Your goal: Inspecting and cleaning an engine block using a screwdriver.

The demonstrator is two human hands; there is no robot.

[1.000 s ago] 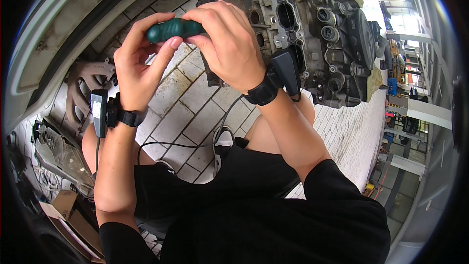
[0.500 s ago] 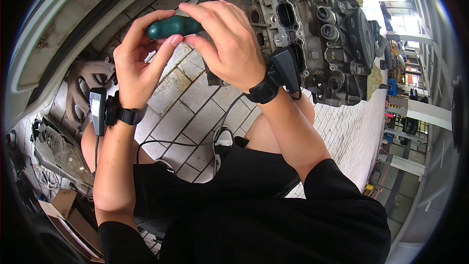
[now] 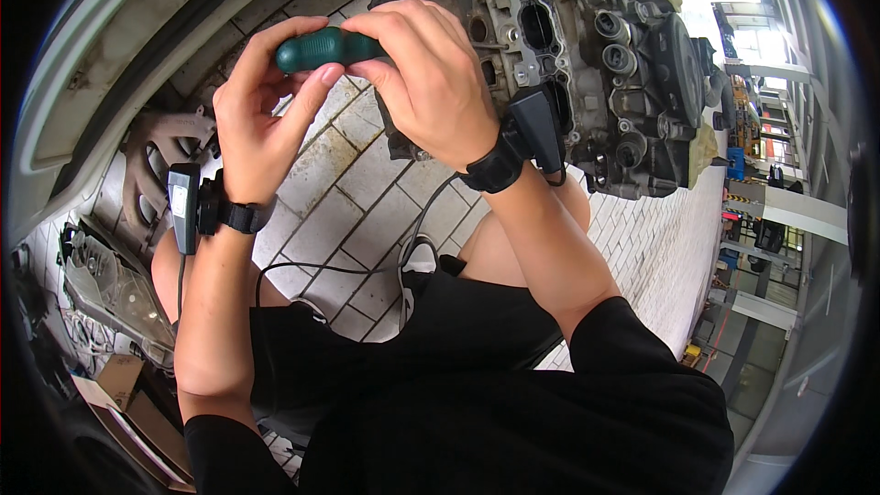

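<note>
Between my two hands is a rounded dark green tool handle (image 3: 309, 52) with fine ridges, lying nearly level. The fingers and thumb of my left hand (image 3: 257, 119) pinch its left end from above and below. My right hand (image 3: 426, 82) is closed round its other end, thumb below and fingers over the top. Whatever extends from the handle to the right is hidden by that hand, so its full kind does not show.
A large engine (image 3: 587, 55) with open ports stands at the upper right. A rusty manifold (image 3: 151, 170), a clear headlamp unit (image 3: 105, 280) and a cardboard box (image 3: 133, 412) lie at the left. A black cable (image 3: 344, 269) runs between my wrist straps, above the tiled floor (image 3: 330, 220).
The green handle has turned a little about its length, showing different ridges. My right fingers have shifted slightly to the right along it; my left hand has barely moved.
</note>
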